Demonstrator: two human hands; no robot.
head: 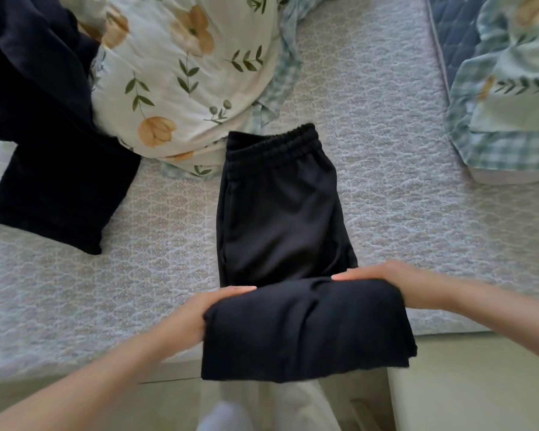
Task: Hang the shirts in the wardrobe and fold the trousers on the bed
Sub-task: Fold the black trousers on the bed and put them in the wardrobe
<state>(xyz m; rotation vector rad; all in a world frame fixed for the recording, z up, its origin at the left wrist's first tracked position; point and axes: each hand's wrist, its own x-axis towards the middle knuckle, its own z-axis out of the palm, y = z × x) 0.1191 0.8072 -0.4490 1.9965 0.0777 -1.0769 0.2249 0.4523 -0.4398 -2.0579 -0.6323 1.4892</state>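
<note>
Left hand [196, 309], right hand [395, 283] gripping trousers [280, 213] (overhanging bed [402, 188] edge)

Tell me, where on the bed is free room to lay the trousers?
Bare mattress lies between the black trousers and the checked bedding on the right. Another patch lies between the trousers and the dark garment on the left. The far side is crowded by the floral duvet.

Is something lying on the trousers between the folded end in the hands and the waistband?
Nothing visible. The left hand and right hand hold the folded end; the trousers up to the waistband are bare.
</note>
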